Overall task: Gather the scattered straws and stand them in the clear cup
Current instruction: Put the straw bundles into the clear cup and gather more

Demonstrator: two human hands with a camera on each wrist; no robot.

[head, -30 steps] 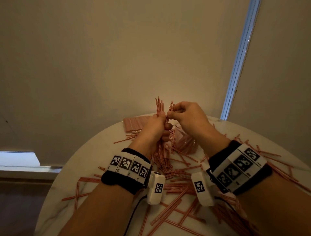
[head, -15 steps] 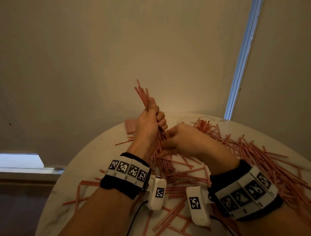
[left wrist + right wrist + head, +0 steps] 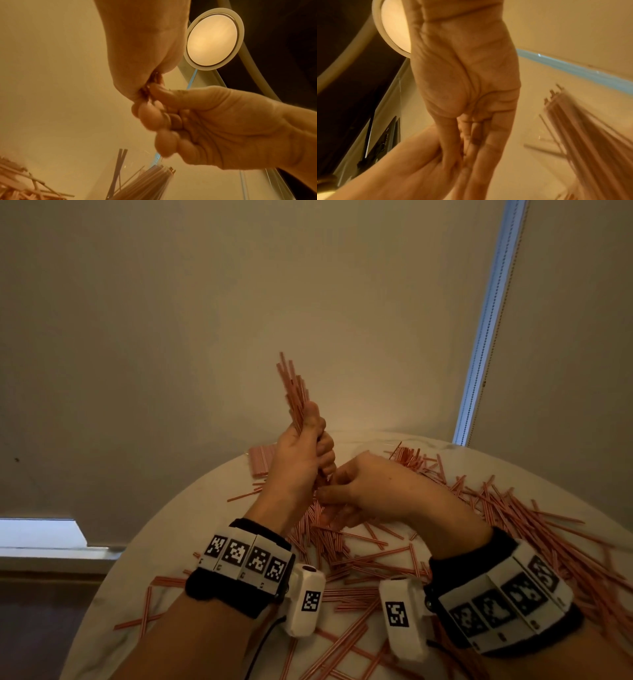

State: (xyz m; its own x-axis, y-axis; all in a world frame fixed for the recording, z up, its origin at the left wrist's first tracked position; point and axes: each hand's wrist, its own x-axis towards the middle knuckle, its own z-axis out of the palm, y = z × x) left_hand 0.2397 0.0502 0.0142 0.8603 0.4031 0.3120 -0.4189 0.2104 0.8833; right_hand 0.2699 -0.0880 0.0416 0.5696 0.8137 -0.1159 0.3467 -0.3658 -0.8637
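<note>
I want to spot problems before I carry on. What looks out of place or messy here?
Loose straws lie criss-crossed over the table, mostly on its right side. The left hand grips an uneven bundle, tips staggered. Nothing looks broken.

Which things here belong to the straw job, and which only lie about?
Job: bundle of straws gripped by the left hand; right hand at its lower end; loose straws; clear cup.
Lying about: ceiling lamp; table.

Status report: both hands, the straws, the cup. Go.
Left hand grips a raised straw bundle. Right hand at the bundle's lower end, grip unclear. Clear cup already holds straws. Loose straws litter the table.
</note>
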